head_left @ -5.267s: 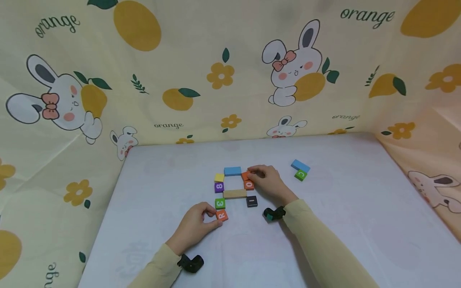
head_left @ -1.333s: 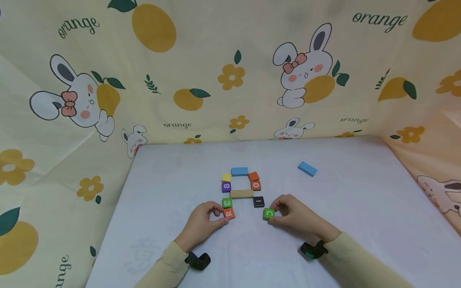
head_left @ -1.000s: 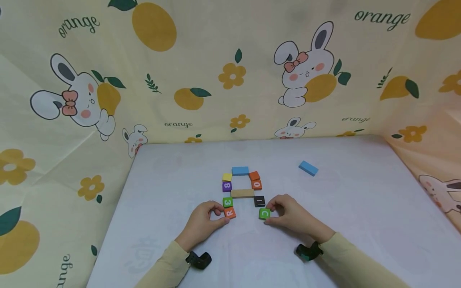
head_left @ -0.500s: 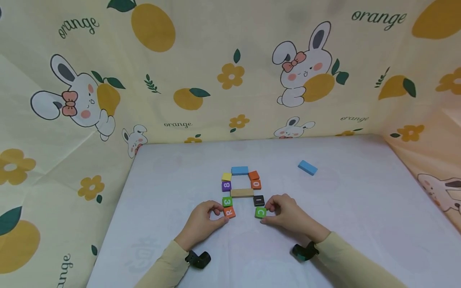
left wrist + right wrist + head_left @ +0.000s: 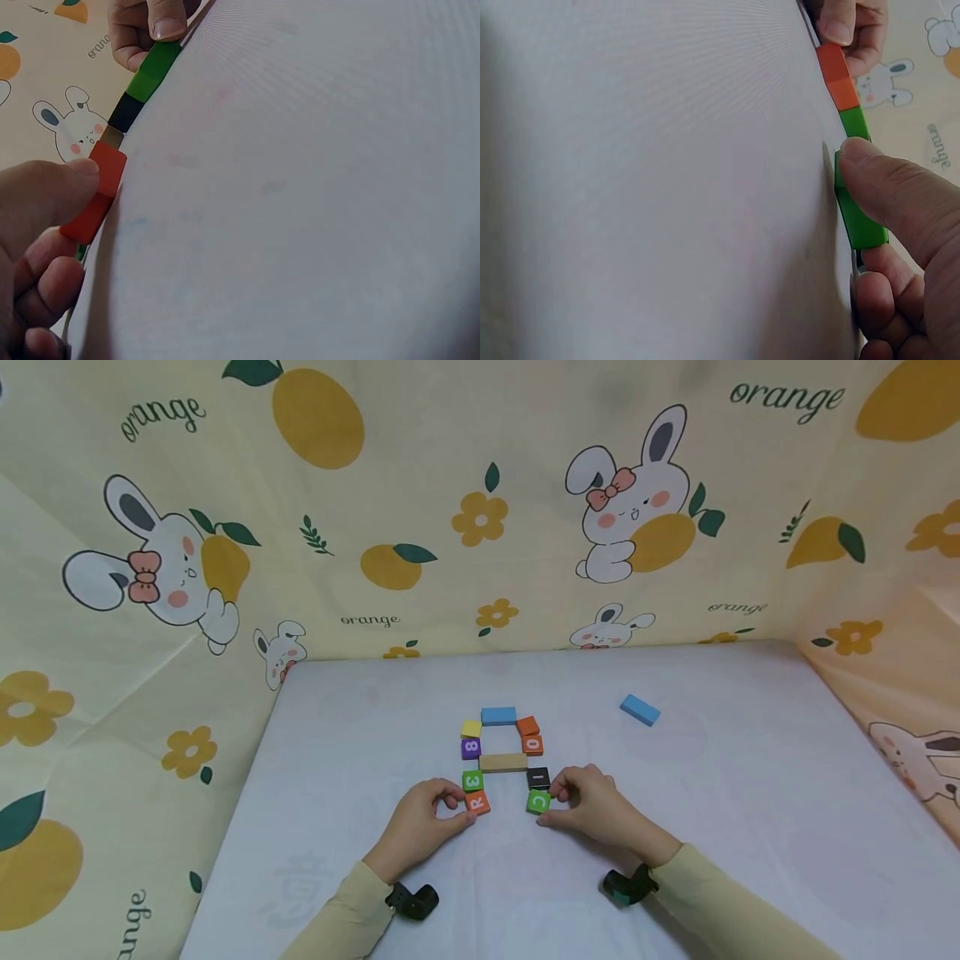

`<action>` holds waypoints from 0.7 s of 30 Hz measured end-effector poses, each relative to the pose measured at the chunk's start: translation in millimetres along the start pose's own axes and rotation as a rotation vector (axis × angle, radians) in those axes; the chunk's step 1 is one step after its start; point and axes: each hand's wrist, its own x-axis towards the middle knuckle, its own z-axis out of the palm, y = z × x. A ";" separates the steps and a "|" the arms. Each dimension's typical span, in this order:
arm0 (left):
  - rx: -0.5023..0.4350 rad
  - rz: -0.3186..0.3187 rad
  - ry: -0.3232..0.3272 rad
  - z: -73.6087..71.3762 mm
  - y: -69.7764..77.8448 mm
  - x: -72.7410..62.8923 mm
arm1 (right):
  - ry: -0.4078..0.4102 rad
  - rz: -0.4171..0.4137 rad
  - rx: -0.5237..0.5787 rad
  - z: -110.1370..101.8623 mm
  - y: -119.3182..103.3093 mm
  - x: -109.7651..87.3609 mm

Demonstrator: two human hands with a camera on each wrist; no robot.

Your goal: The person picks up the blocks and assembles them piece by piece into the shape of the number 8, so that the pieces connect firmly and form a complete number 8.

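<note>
My left hand (image 5: 422, 821) pinches an orange letter block marked R (image 5: 477, 802) between thumb and fingers, at the near end of the left column. Above it lie a green block marked 3 (image 5: 472, 780), a purple 8 block (image 5: 471, 749) and a yellow block (image 5: 471, 729). With thumb and fingertips my right hand (image 5: 600, 806) pinches a green C block (image 5: 537, 802), right at the near edge of a black block (image 5: 537, 778). In the right wrist view the thumb lies across the green C block (image 5: 862, 217).
A blue plank (image 5: 498, 717) tops the outline and a wooden plank (image 5: 503, 763) crosses its middle. Two orange blocks (image 5: 532, 745) form the upper right side. Another blue plank (image 5: 640, 710) lies apart on the white table (image 5: 720, 760), in front of a printed cloth backdrop (image 5: 420, 510).
My right hand left the upper orange block, took the green C block from beside the loose blue plank, and slid it left to the black block. My left hand stays on the R block.
</note>
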 end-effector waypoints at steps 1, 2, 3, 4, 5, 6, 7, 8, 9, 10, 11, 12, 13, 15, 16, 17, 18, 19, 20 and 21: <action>-0.001 0.004 0.000 -0.3 0.2 -0.2 | 0.001 0.002 -0.002 0.1 -0.4 -0.1; -0.001 0.006 -0.001 -0.6 0.5 -0.5 | 0.002 0.002 -0.004 0.2 -0.8 -0.1; -0.002 0.009 -0.001 -0.9 0.9 -0.8 | 0.004 0.001 -0.007 0.3 -1.1 -0.2; -0.004 0.009 -0.002 -1.2 1.3 -1.0 | 0.006 0.000 -0.009 0.3 -1.4 -0.2; -0.004 0.010 -0.002 -1.4 1.4 -1.1 | 0.008 -0.001 -0.010 0.4 -1.4 -0.3; -0.004 0.010 -0.001 -1.6 1.7 -1.2 | 0.008 -0.002 -0.010 0.4 -1.4 -0.3; -0.003 0.009 -0.003 -1.8 2.0 -1.3 | 0.009 -0.002 -0.009 0.4 -1.3 -0.3; -0.004 0.006 -0.004 -2.0 2.3 -1.3 | 0.010 -0.002 -0.008 0.4 -1.0 -0.3; -0.004 0.004 -0.005 -2.1 2.6 -1.3 | 0.011 -0.001 -0.007 0.4 -0.8 -0.2; -0.004 0.001 -0.006 -2.2 2.8 -1.2 | 0.013 0.000 -0.006 0.5 -0.5 -0.2; -0.004 -0.001 -0.007 -2.3 2.9 -1.1 | 0.013 0.000 -0.005 0.5 -0.3 -0.1; -0.004 -0.002 -0.008 -2.3 3.0 -1.1 | 0.013 0.000 -0.005 0.5 -0.1 0.0; -0.004 -0.003 -0.009 -2.1 2.9 -1.0 | 0.015 -0.001 -0.005 0.5 0.1 0.0; -0.004 0.001 -0.005 -1.7 2.2 -0.6 | 0.018 -0.008 -0.008 0.4 0.2 0.2; -0.003 0.005 -0.002 -1.4 1.5 -0.5 | 0.019 -0.014 -0.010 0.3 0.2 0.2; -0.002 0.007 0.001 -1.1 1.0 -0.3 | 0.020 -0.019 -0.011 0.1 0.1 0.2; -0.002 0.011 0.004 -0.7 0.2 -0.1 | 0.022 -0.026 -0.013 0.0 0.1 0.1; -0.002 0.013 0.006 -0.4 -0.5 0.0 | 0.023 -0.031 -0.013 -0.1 0.0 0.0; -0.001 0.015 0.008 -0.1 -1.2 0.2 | 0.024 -0.036 -0.015 -0.2 -0.1 -0.2; -0.001 0.016 0.009 0.3 -1.9 0.3 | 0.024 -0.040 -0.016 -0.3 -0.1 -0.3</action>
